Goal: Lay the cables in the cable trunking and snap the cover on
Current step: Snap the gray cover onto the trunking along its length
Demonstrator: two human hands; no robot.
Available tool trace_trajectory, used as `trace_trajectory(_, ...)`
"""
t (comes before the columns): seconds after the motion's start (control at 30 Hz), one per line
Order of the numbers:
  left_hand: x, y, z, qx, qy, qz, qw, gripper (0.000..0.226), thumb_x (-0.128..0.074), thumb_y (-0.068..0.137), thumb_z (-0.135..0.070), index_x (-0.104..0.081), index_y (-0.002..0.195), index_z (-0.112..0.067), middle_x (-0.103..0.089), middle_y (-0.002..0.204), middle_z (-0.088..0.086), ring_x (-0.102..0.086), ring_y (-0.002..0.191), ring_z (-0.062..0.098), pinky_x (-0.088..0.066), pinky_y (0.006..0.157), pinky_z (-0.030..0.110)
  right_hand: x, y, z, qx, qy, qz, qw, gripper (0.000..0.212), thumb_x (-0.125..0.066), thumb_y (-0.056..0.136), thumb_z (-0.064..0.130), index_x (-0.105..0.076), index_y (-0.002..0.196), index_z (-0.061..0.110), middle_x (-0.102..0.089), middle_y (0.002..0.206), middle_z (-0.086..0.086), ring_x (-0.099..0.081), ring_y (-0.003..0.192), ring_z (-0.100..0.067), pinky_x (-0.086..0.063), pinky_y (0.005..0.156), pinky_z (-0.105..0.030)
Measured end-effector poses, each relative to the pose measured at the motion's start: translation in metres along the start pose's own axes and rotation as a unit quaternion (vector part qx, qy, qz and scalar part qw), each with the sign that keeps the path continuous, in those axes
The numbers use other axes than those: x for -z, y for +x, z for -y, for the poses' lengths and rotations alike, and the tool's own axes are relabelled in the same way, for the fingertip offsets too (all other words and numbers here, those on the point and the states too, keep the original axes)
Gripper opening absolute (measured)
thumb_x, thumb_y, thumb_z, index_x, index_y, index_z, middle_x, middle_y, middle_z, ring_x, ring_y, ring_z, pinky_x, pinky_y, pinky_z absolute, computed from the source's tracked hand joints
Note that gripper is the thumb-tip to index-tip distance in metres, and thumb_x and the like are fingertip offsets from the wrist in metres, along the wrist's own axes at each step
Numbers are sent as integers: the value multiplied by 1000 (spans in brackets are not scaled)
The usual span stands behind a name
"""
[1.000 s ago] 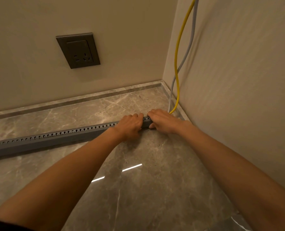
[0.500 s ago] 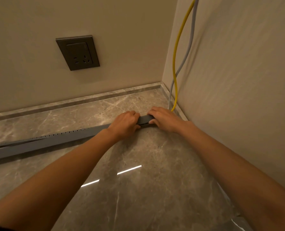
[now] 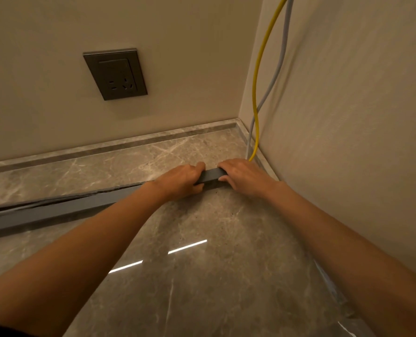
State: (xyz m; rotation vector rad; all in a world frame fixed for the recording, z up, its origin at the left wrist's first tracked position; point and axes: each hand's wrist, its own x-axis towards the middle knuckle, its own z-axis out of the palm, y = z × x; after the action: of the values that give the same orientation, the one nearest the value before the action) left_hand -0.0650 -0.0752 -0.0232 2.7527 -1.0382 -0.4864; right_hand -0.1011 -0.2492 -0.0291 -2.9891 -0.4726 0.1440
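A long grey cable trunking [image 3: 56, 211] lies across the marble floor from the left edge to the right wall. Its right end is gripped by both hands: my left hand [image 3: 181, 180] wraps over it, and my right hand [image 3: 242, 175] holds it close to the wall, with a short bare piece of trunking between them. A yellow cable [image 3: 259, 76] and a grey cable [image 3: 276, 69] hang down the right wall and reach the floor just behind my right hand. At the far left a narrow dark gap runs along the trunking's top edge.
A dark wall socket [image 3: 115, 74] sits on the back wall above the marble skirting [image 3: 105, 148]. The corner of the two walls is just behind my hands. Glossy marble floor [image 3: 202, 276] fills the foreground.
The trunking has rolled: the row of holes seen a second ago has turned out of sight and a plain grey face now shows. Both hands stay at its right end.
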Motion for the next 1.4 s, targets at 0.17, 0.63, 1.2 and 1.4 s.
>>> trace_trajectory(0.17,-7,-2,-2,1,58,-28,998,28,-48,94,-16,-42,118,-3,-59,115,21,-57,97,36,-45,77,41,-7,-4,5,-13,0,-21,1000,27,-47,94,22,-45,114,4,-60,115,-20,-54,106,-34,-40,89,-40)
trace_trajectory(0.63,-2,1,-8,17,83,-94,992,30,-56,90,-17,-51,116,-2,-52,119,16,-54,100,30,-45,81,34,-6,2,4,-29,51,-10,998,24,-44,95,19,-43,114,4,-53,119,-16,-47,108,-28,-38,89,-35)
trace_trajectory(1.2,1,0,-22,40,61,-86,994,30,-57,88,-16,-52,112,1,-54,119,19,-54,105,33,-45,83,38,-2,14,-6,-70,133,62,987,32,-63,83,22,-59,108,4,-56,114,-18,-50,109,-30,-39,91,-36)
trace_trajectory(1.4,-1,4,-20,78,61,-83,992,37,-55,90,-25,-52,117,-1,-51,124,16,-47,114,31,-42,91,40,-5,13,-6,-69,135,27,988,32,-67,80,22,-62,107,7,-59,110,-17,-53,105,-29,-39,88,-35)
